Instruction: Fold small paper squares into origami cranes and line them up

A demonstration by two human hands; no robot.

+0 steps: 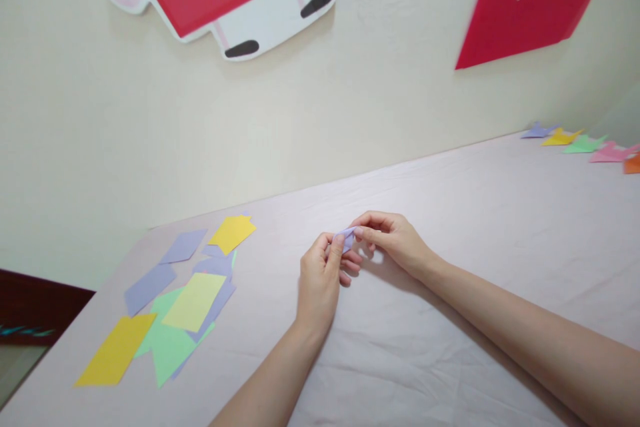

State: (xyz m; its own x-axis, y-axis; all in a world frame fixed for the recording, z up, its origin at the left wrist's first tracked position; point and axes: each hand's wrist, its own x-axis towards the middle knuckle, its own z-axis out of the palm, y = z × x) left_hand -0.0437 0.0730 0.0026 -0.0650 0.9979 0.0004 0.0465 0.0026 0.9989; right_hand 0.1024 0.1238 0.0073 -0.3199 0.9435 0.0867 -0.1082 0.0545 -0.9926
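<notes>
Both hands meet above the middle of the cloth-covered surface, around a small folded piece of purple paper (pixel 347 240). My left hand (pixel 325 273) pinches its left side, thumb on top, with the other fingers curled behind. At the paper's right end, the thumb and forefinger of my right hand (pixel 393 238) are closed on a corner. Fingers cover part of the paper, so its full shape is hidden.
Loose paper sheets lie to the left: yellow (pixel 117 350), pale yellow (pixel 195 300), green (pixel 173 343) and purple (pixel 150 288). Several folded paper figures (pixel 563 137) stand in a row at the far right. A wall (pixel 240 127) with red decorations rises behind the pale cloth (pixel 450 200).
</notes>
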